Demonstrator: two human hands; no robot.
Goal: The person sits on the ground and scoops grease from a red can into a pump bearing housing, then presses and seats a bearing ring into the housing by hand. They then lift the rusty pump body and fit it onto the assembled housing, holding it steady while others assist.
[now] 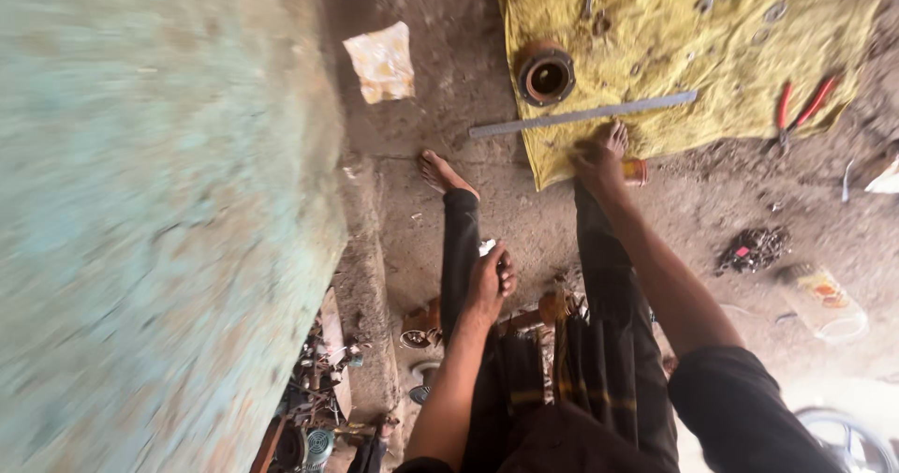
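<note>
I stand barefoot on a dirt floor and look down past my dark trousers. My left hand (pixel 490 284) is curled by my left thigh around a small pale object that barely shows. My right hand (pixel 599 166) reaches down to the near edge of a yellow cloth (pixel 655 51), its fingers closed on a small orange cylinder (pixel 636 170). A long metal ruler (pixel 582 114) lies across the cloth just beyond that hand. A round rusty metal housing (pixel 545 74) sits on the cloth behind the ruler.
Red-handled pliers (pixel 798 110) lie at the cloth's right edge, with wrenches at its far side. A pale green wall (pixel 159 211) fills the left. A crumpled paper scrap (pixel 381 61), a dark chain clump (pixel 754 248), a plastic bottle (pixel 824 300) and metal parts (pixel 323 407) lie around.
</note>
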